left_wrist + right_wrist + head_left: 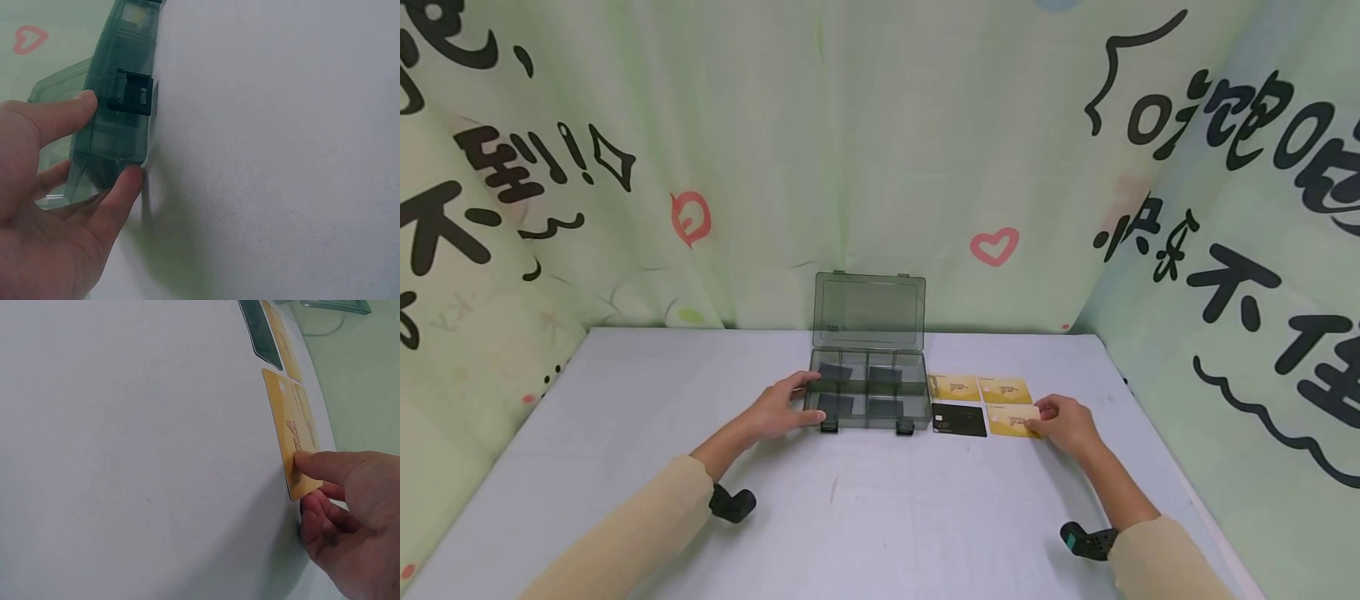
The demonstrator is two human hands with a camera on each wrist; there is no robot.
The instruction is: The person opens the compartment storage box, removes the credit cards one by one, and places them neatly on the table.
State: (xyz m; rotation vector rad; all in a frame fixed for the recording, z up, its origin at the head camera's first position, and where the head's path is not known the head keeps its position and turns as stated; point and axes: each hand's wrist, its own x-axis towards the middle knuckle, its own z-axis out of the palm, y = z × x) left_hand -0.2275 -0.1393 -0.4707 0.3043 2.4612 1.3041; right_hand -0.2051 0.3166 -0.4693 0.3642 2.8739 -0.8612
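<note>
A smoky clear plastic compartment box (867, 423) stands on the table with its lid (869, 312) raised. My left hand (778, 408) grips the box's left end, the thumb at the front corner and the fingers along the side. On the right, my right hand (1070, 425) pinches the right edge of a gold card (289, 428) between thumb and fingers. That card slopes slightly in the right wrist view. Behind it lies another gold card (1004, 390); to its left are a black card (958, 420) marked VIP and a third gold card (953, 387).
Dark flat pieces (835, 372) sit in the box's several compartments. Two black latches (905, 427) hang open at its front. A white cloth covers the table (865, 517). Printed curtains (880, 167) surround its back and sides.
</note>
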